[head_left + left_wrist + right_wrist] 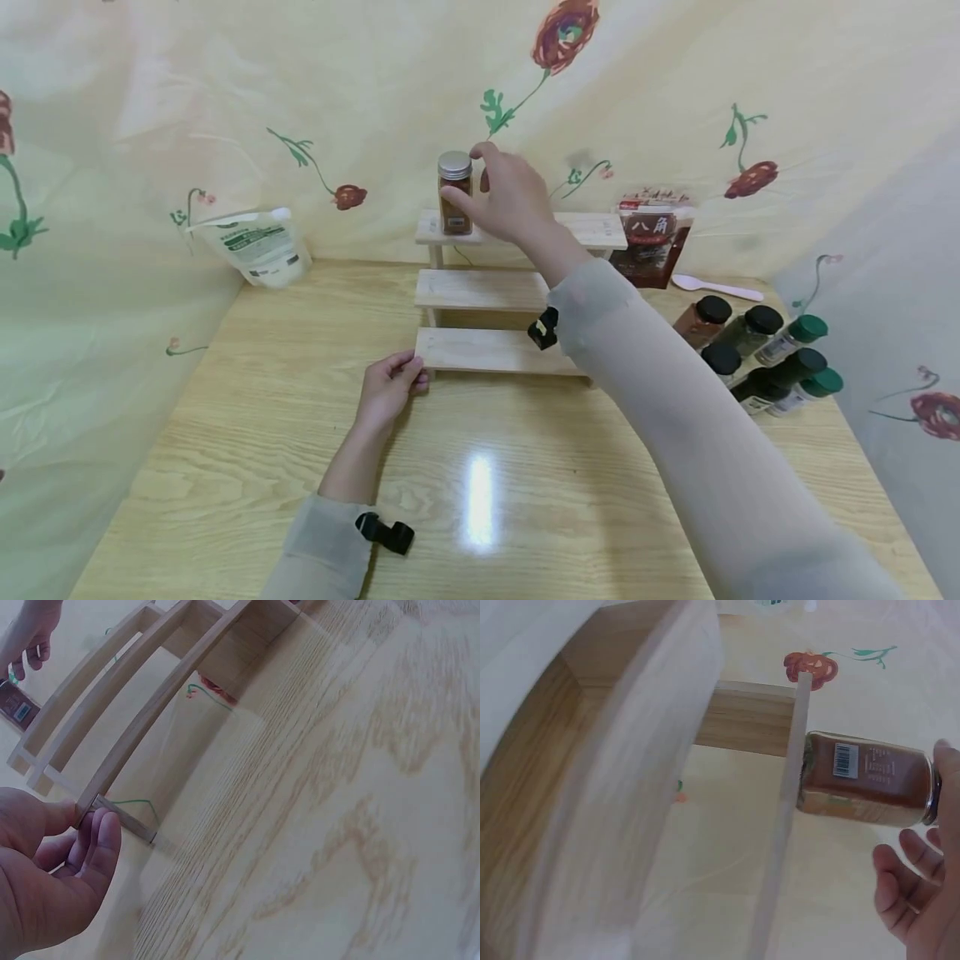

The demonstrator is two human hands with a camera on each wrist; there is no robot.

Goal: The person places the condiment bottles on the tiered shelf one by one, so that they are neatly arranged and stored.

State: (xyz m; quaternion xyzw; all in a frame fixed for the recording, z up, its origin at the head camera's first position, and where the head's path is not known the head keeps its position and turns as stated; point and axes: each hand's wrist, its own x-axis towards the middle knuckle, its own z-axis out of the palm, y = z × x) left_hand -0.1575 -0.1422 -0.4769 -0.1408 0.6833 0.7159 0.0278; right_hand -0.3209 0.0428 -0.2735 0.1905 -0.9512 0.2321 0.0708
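A spice jar (456,215) with a silver lid and reddish-brown contents stands upright at the left end of the top tier of a three-tier wooden rack (480,289). Beside it is my right hand (513,196), fingers loosely bent and spread, the thumb overlapping the jar in the head view. In the right wrist view, the fingers (911,874) stand apart from the jar's glass, and the thumb is close by the lid. My left hand (386,387) pinches the front left corner of the rack's lowest tier between thumb and fingers, clearly seen in the left wrist view.
Several spice bottles (761,325) with black or green caps stand at the right. A dark red star anise bag (651,246) leans behind the rack's right end, near a pale spoon (717,288). At the back left is a white pouch (262,250). Flowered cloth (375,100) hangs behind.
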